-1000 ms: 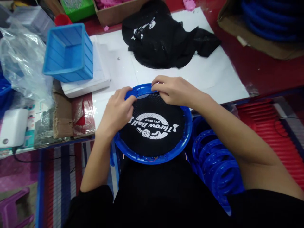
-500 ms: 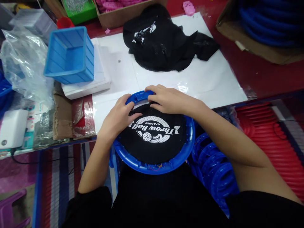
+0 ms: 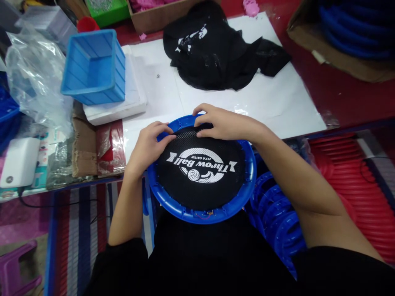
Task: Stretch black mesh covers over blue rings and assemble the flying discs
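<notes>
A round blue plastic ring (image 3: pixel 177 210) rests tilted between my lap and the table edge. Black mesh fabric (image 3: pixel 197 195) with white "Throw Ball" print lies across its opening and reaches the far rim. My left hand (image 3: pixel 152 144) grips the ring's far left side, thumb on the mesh edge and fingers at the rim. To the right along the same rim, my right hand (image 3: pixel 220 123) has its fingers bent over the ring and its thumb on the mesh. Thin coloured wires (image 3: pixel 207 213) show at the ring's near side.
Black mesh pieces (image 3: pixel 212 57) lie on the white board (image 3: pixel 166 98). A light blue bin (image 3: pixel 92 68) stands at the left. Blue rings (image 3: pixel 277 201) are stacked below the table at the right, beside red ribbed parts (image 3: pixel 364 197). A white device (image 3: pixel 20 162) sits far left.
The mesh has moved up to the ring's far rim, covering the gap seen there before. Both hands have stayed at that rim, their fingers shifting slightly.
</notes>
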